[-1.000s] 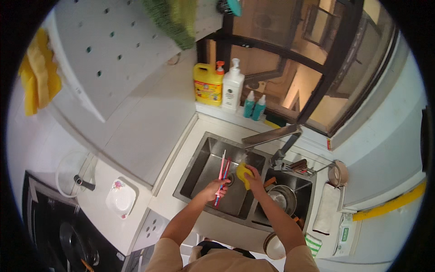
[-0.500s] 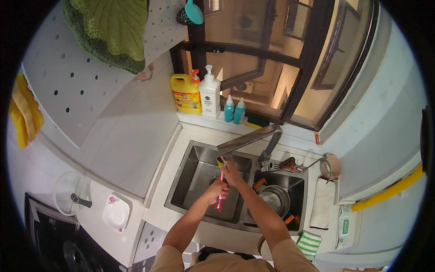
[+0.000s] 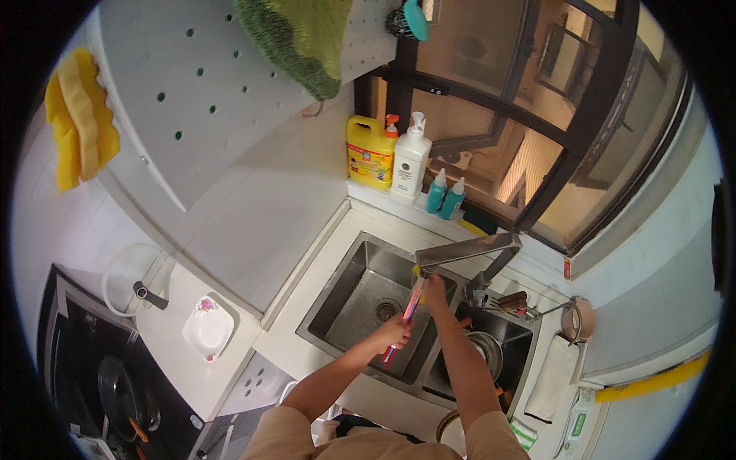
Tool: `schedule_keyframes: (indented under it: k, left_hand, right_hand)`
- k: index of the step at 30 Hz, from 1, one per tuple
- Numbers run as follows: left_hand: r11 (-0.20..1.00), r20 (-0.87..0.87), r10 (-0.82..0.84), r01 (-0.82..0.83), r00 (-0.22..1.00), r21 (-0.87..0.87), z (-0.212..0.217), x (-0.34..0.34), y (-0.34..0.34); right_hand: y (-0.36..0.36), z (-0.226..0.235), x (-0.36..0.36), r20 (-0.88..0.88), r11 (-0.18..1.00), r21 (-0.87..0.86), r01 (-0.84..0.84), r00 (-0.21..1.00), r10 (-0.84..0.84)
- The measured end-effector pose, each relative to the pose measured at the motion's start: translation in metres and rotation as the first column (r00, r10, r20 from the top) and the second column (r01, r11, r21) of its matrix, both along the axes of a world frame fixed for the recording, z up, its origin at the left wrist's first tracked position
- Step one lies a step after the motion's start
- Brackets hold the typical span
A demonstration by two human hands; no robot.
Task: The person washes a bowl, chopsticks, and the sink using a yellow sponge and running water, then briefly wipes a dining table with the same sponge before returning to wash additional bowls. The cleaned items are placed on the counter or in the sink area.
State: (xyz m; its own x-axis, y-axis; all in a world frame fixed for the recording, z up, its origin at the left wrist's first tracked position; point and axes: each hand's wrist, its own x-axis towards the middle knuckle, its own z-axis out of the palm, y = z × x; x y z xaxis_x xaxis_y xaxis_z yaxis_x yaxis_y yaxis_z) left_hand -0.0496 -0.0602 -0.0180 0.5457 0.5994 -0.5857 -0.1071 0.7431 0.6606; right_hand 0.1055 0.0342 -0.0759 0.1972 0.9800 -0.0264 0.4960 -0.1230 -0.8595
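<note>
Over the left sink basin (image 3: 354, 294), my left hand (image 3: 394, 334) is closed round a long, thin red, white and blue stick-like thing (image 3: 415, 300), tilted with its far end up to the right. Its exact kind is not clear. My right hand (image 3: 435, 291) has its fingers closed by that far end, just under the spout of the metal faucet (image 3: 469, 250). A small yellow patch (image 3: 416, 270) shows beside these fingers; what they grip is mostly hidden.
The right basin (image 3: 517, 345) holds a metal pot (image 3: 484, 354). Along the sill stand a yellow jug (image 3: 371, 157), a white pump bottle (image 3: 412, 162) and two teal bottles (image 3: 445, 196). A white dish (image 3: 208, 328) lies on the left counter, a cloth (image 3: 553, 377) on the right.
The view has swung left, so the sink sits further right in it. Both hands remain over the left basin. The stick-like thing now leans more to the right and shows more of its length.
</note>
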Motion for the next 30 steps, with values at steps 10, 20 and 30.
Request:
schedule_keyframes:
  k: [10, 20, 30]
  left_hand:
    - [0.889, -0.328, -0.179, 0.296, 0.928, 0.35, -0.026, -0.019, 0.011]
    - [0.989, -0.115, -0.051, 0.065, 0.992, 0.13, -0.007, 0.001, 0.028]
    - [0.996, 0.004, 0.077, -0.077, 0.997, 0.042, -0.012, -0.013, 0.027]
  right_hand:
    - [-0.011, 0.014, 0.029, -0.506, 0.981, -0.082, -0.176, 0.856, 0.111]
    - [-0.029, 0.033, 0.021, -0.751, 0.979, 0.024, 0.204, 0.649, -0.117]
    - [-0.034, 0.047, 0.048, -0.894, 0.911, -0.12, 0.395, 0.357, -0.272]
